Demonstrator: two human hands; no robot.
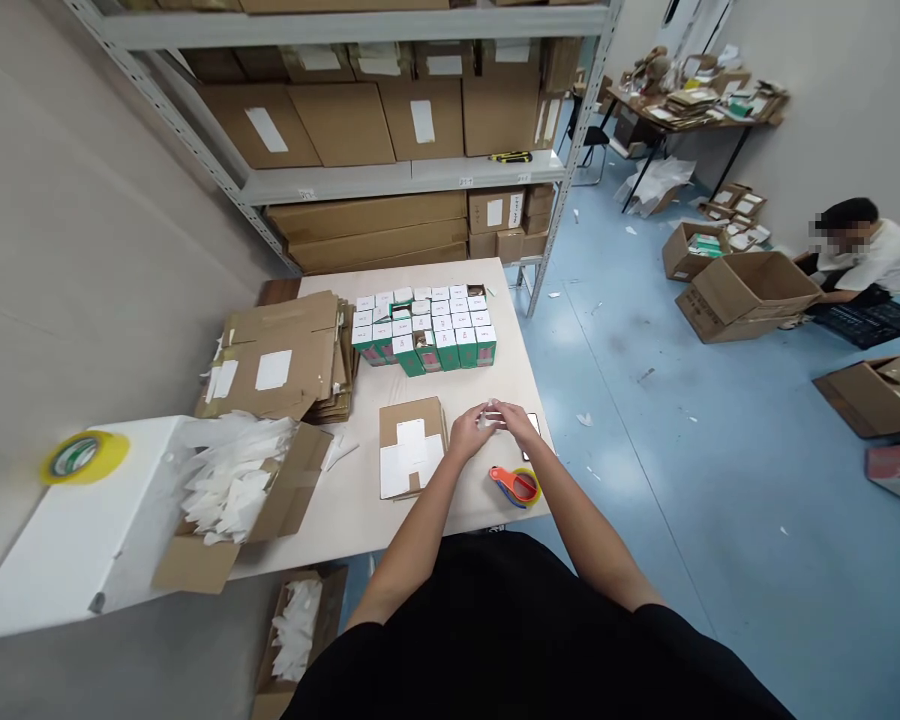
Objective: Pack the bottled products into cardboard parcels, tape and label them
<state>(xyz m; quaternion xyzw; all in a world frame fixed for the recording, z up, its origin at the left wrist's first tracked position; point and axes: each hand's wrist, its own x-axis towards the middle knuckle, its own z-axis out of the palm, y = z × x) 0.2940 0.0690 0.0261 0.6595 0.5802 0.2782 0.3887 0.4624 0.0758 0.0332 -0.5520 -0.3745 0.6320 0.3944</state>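
Blue floor (615, 560); grey shelf (330, 185) behind pale table (352, 515). Flattened cartons (307, 350) at table's left; green-white boxes (448, 345) grouped at back; small card stack (401, 430) nearer. Left hand (466, 434) and right hand (516, 422) meet right of the stack. Orange tool (504, 474) just below. Whitish piece (484, 419) sits between the hands: left fingers grasp it; right grip cannot be told.

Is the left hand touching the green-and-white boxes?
Apart: the head view shows bare tabletop between the left hand and the green-and-white boxes.
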